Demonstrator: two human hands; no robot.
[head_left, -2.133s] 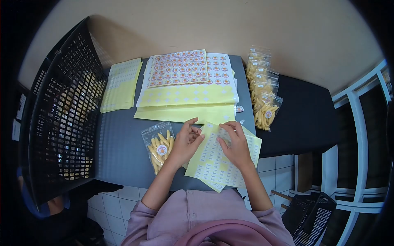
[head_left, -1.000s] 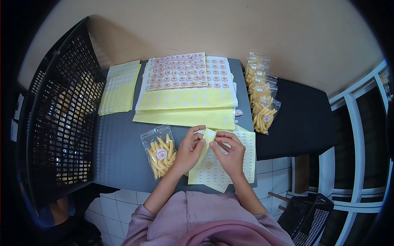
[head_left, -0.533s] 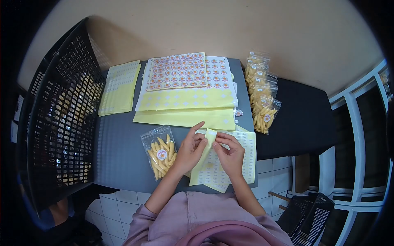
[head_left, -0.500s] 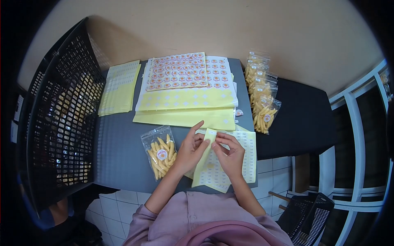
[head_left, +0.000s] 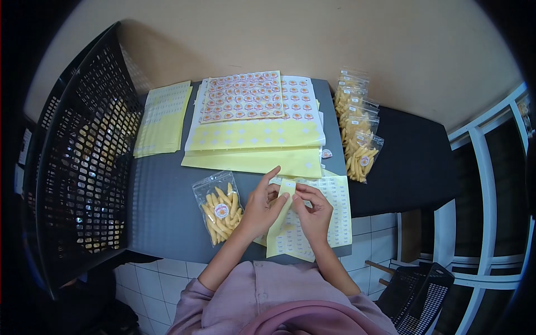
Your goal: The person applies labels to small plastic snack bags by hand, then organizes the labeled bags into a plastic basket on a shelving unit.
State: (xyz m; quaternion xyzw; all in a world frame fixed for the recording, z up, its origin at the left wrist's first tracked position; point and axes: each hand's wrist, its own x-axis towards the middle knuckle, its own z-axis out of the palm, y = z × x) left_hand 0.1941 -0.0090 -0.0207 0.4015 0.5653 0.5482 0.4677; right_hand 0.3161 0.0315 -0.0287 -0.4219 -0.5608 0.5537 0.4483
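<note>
My left hand point(head_left: 260, 207) pinches a yellow strip of sticker backing paper point(head_left: 281, 219) between thumb and fingers, with its index finger raised. A small whitish label point(head_left: 288, 185) shows near the strip's top end. At the strip's right edge my right hand point(head_left: 314, 215) has its thumb and fingers closed on the paper. Beneath both hands lies a sheet of small printed labels point(head_left: 338, 215). A clear zip bag point(head_left: 221, 187) of pale yellow finger-shaped pieces, with a round sticker point(head_left: 221, 210) on its front, lies left of my left hand.
Sheets of round stickers point(head_left: 240, 97) lie on yellow backing sheets point(head_left: 251, 162) at the back. More label sheets point(head_left: 162, 120) are at the left, beside a tall black perforated basket point(head_left: 84, 162). Several filled bags point(head_left: 360, 159) line the table's right side, next to a black-covered surface point(head_left: 410, 162).
Both hands and the strip have shifted slightly down and to the right. My left fingers now curl behind the strip's upper part. The bag stays in about the same place.
</note>
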